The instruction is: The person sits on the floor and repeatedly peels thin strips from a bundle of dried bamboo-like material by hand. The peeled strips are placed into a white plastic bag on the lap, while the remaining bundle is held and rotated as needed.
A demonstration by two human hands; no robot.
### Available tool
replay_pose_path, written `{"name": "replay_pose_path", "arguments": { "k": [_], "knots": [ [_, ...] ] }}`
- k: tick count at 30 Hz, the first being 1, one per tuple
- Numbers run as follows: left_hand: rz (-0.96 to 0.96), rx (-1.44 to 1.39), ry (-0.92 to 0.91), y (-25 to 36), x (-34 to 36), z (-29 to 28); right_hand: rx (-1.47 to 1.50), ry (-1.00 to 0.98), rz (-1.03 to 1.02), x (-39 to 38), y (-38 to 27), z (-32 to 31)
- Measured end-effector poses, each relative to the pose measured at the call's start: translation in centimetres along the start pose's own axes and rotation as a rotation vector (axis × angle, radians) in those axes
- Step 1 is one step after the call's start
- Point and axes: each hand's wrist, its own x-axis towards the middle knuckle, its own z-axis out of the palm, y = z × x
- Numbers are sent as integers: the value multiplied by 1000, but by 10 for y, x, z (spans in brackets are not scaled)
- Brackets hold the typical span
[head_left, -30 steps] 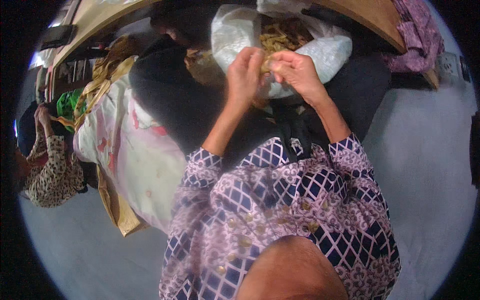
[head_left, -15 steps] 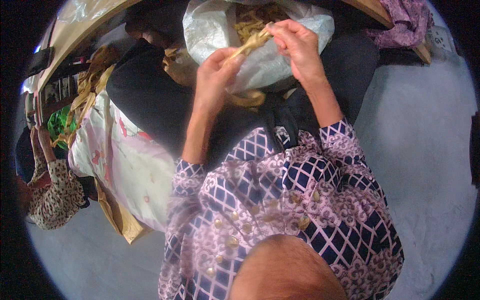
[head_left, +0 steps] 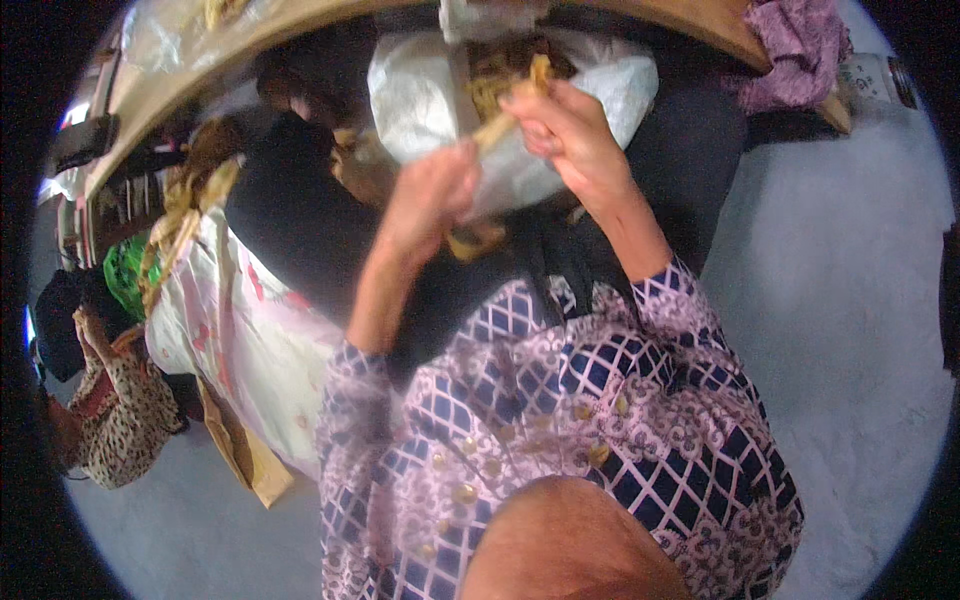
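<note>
A yellow-brown, limp strip, perhaps dried leaf or fibre, is stretched between my hands above an open white plastic sack. My right hand is closed on its upper part, and a short end stands out above the fingers. Lower down and to the left, my left hand grips the other end, its fingers smeared by motion. Inside the sack lies a heap of similar brown strips. Another curled piece rests on my dark-clothed lap, below the sack.
A curved wooden table edge runs across the top. At left stand a flowered white sack with strips over its top, a green bag and brown cardboard. A co-worker's patterned sleeve is beyond. Purple cloth hangs at upper right.
My left hand has moved down and turned, now blurred. My right hand has shifted slightly left and down and closed further round the strip, whose end now sticks up above it.
</note>
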Motion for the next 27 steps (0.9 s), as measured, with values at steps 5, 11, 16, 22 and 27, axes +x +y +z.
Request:
{"name": "replay_pose_path", "arguments": {
  "k": [5,11,16,22,27],
  "knots": [
    [58,86,-38,-9,11,-8,64,38,45,-1,0,-18],
    [538,665,-13,86,36,-5,-237,65,-354,26,-61,0],
    [815,832,87,143,98,11,-389,93,-750,84,-101,-8],
    [689,754,235,89,77,-3,-507,142,-603,67,-69,-24],
    [605,642,162,58,55,6,-1089,172,-783,12,-64,-4]
  ]
}}
